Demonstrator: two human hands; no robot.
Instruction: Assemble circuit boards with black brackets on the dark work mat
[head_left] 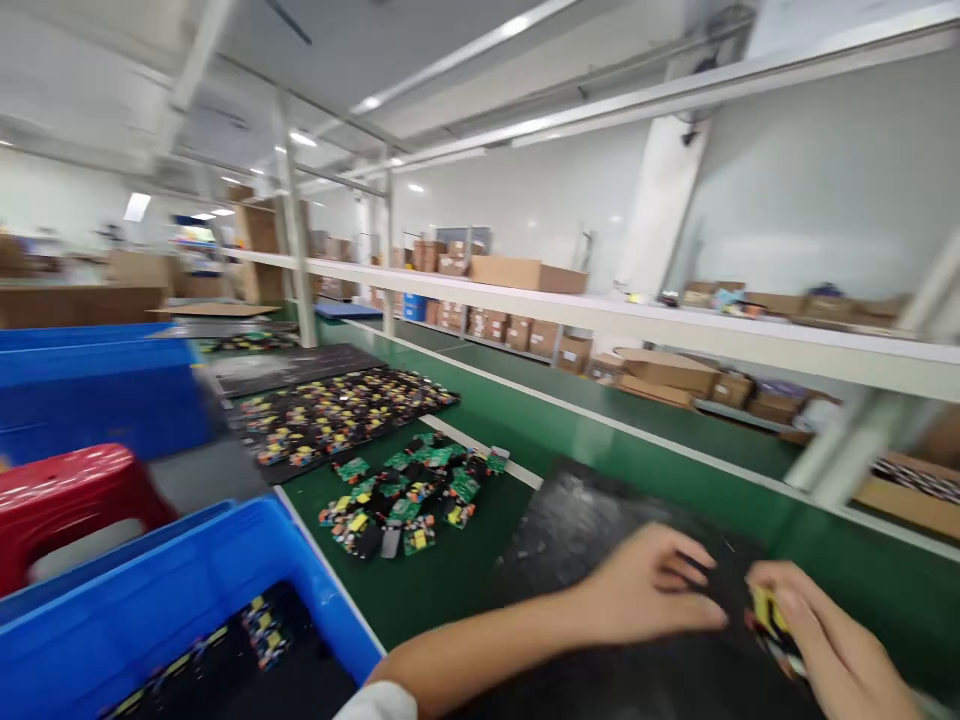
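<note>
Over a black mat (570,510) on the green bench, my left hand (645,590) reaches in from below with its thumb and fingers apart and nothing visible between them. To its right, my right hand (840,640) grips a small circuit board (766,612) with a yellow component. Fingers cover part of that board, and motion blurs it. Left of the mat lies a loose pile of circuit boards (409,490), some with their green sides up.
A blue bin (300,545) with boards inside stands at the lower left, beside a red stool (75,490). Farther along the bench, another black mat carries many boards (337,410). A white shelf (600,310) runs above the bench, and cardboard boxes (517,335) stand behind it.
</note>
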